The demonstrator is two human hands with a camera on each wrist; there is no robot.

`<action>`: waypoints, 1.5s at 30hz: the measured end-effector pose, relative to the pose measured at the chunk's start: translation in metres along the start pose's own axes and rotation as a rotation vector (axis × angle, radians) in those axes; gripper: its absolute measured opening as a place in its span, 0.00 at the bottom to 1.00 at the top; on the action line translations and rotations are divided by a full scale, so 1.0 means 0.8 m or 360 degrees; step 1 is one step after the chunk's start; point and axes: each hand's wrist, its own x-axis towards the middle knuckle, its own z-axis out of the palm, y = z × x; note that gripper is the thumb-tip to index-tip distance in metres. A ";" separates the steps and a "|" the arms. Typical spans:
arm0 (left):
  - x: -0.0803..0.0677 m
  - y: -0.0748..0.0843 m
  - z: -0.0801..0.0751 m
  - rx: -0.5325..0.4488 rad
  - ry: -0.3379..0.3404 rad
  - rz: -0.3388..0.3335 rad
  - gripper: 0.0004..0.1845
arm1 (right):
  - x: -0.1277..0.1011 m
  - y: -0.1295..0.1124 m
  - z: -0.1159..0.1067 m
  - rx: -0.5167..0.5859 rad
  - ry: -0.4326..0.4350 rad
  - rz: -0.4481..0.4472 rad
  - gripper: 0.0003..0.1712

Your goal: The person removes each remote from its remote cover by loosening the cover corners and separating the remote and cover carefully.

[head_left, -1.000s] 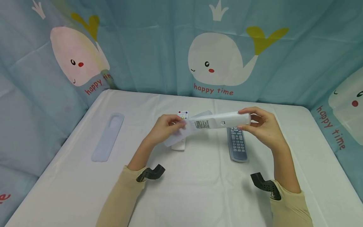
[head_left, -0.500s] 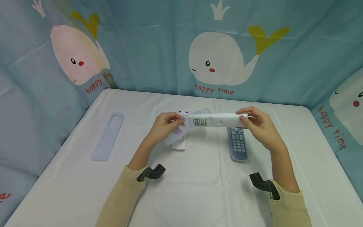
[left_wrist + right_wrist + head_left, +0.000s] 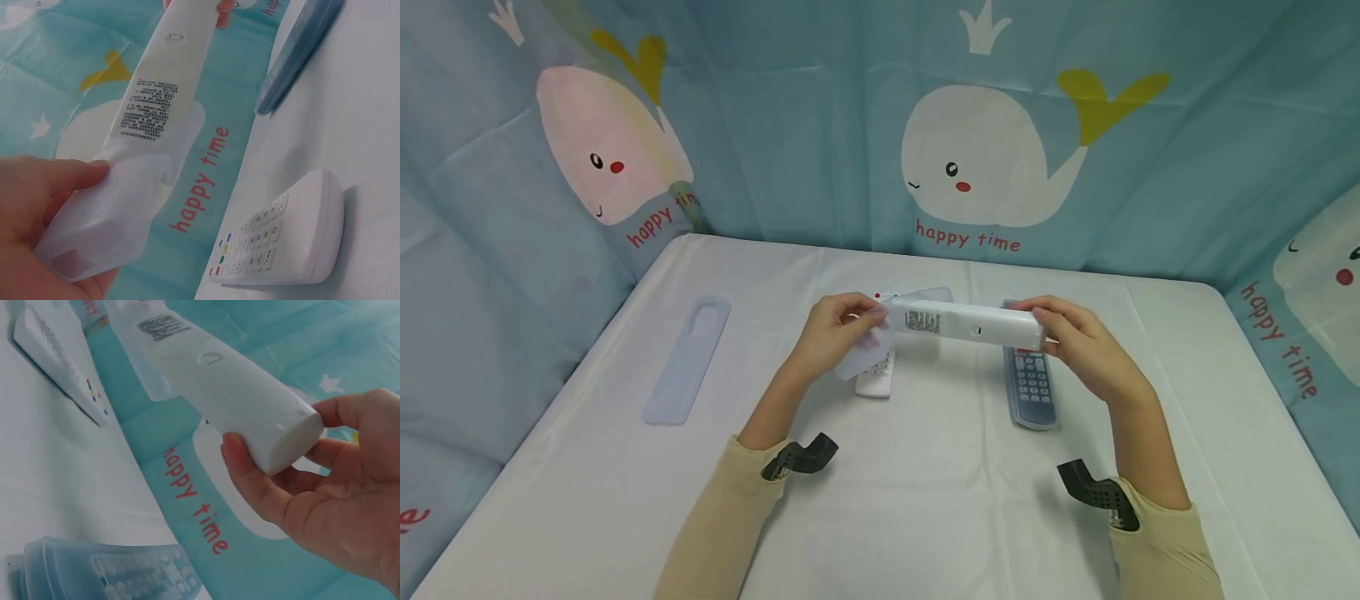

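Note:
My right hand [image 3: 1086, 346] grips the outer end of a white remote control [image 3: 958, 322], its back with a printed label and a small latch facing me. My left hand [image 3: 831, 333] pinches a translucent remote cover [image 3: 859, 357] around the other end of that remote. In the left wrist view, the cover [image 3: 119, 212] reaches up to the label, and a loose flap of it spreads to one side. The right wrist view has thumb and fingers on either side of the remote's bare end [image 3: 250, 406]. Both things are held up over the table.
Beneath the cover lies another white remote [image 3: 874, 385], buttons up, partly hidden. A grey-blue remote in a clear cover [image 3: 1032, 392] rests under the right hand. An unfilled translucent cover [image 3: 685, 367] lies at the left of the white-clothed table [image 3: 925, 517]. A whale-print curtain [image 3: 820, 150] stands behind.
My right hand has moved left and turned, shifting the held remote slightly left and tipping its right end down. My left hand has stayed at the cover with little movement.

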 end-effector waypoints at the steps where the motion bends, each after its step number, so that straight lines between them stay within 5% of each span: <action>1: 0.000 0.000 0.000 -0.0002 0.0003 0.0006 0.09 | -0.001 0.000 -0.001 0.0008 -0.0020 0.0016 0.27; 12: -0.001 0.001 0.005 -0.0045 0.0057 0.0053 0.09 | 0.000 0.003 0.006 0.0064 -0.0447 0.0058 0.26; 22: -0.004 0.002 0.009 0.0002 0.0173 0.0108 0.09 | 0.009 0.006 0.029 0.0152 -0.0637 0.0073 0.28; 45: -0.003 0.003 0.013 0.0075 0.0269 0.0174 0.09 | 0.015 0.002 0.059 0.0230 -0.0649 0.0231 0.34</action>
